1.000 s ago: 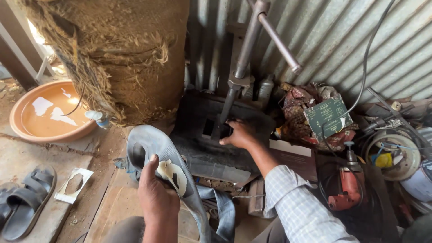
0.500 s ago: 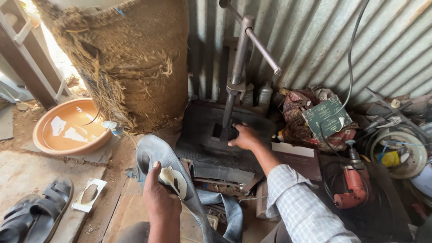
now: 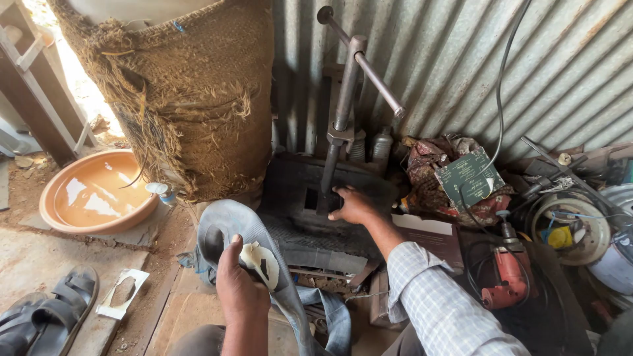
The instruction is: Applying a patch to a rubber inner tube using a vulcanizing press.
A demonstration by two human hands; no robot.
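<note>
One green card (image 3: 469,177) lies beside right hand (image 3: 353,206), behind red drill (image 3: 510,282).

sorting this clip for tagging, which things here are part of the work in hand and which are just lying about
In hand:
left hand gripping grey rubber inner tube with pale patch
right hand on dark metal screw press

Lying about:
orange basin of water
black sandals
red power drill
burlap-wrapped drum
</note>
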